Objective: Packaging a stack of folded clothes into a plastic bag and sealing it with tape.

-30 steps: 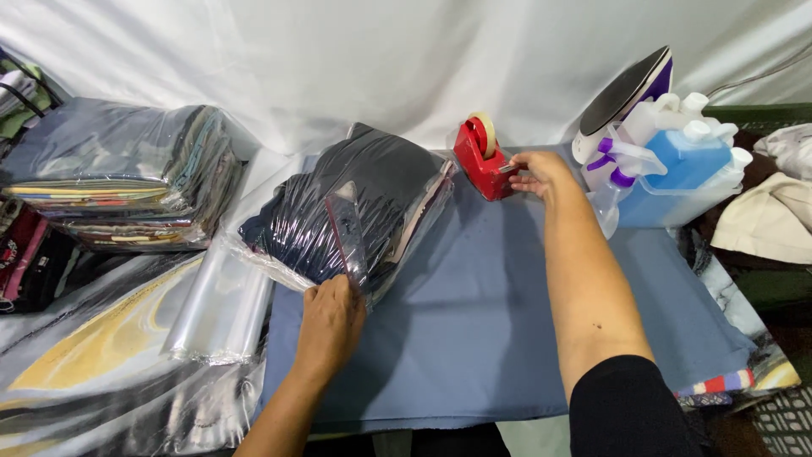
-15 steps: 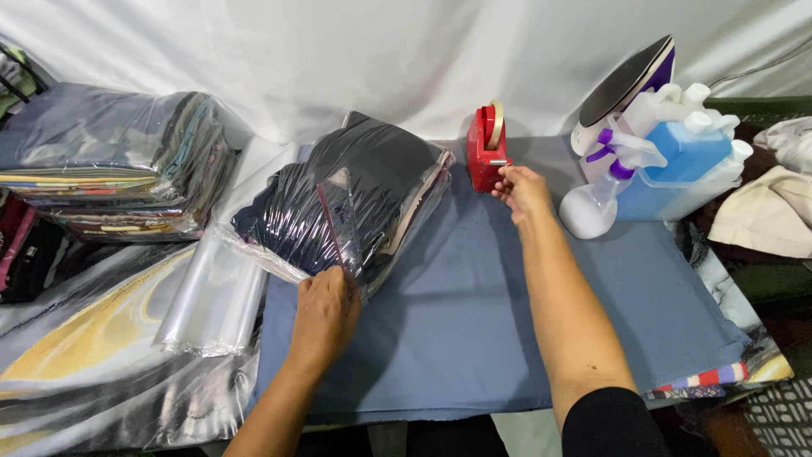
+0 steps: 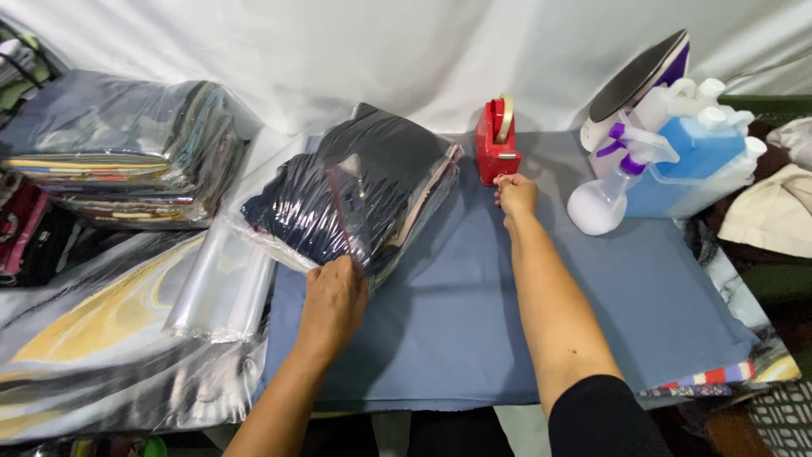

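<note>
2 stacks frame the work: at far left a tall pile of bagged garments sits finished; beside it lie loose clear bags; next, the dark folded garment in its plastic bag rests on the blue padded board, already bagged but, judging by the loose mouth, not yet sealed; the left hand lies flat, fingers spread, pressing the bag's near edge; the right hand curls half-closed at the red tape dispenser, fingertips pinching at its base; whether tape is held I cannot tell; an iron and spray bottle stand at right, the scene's right edge cut off.
</note>
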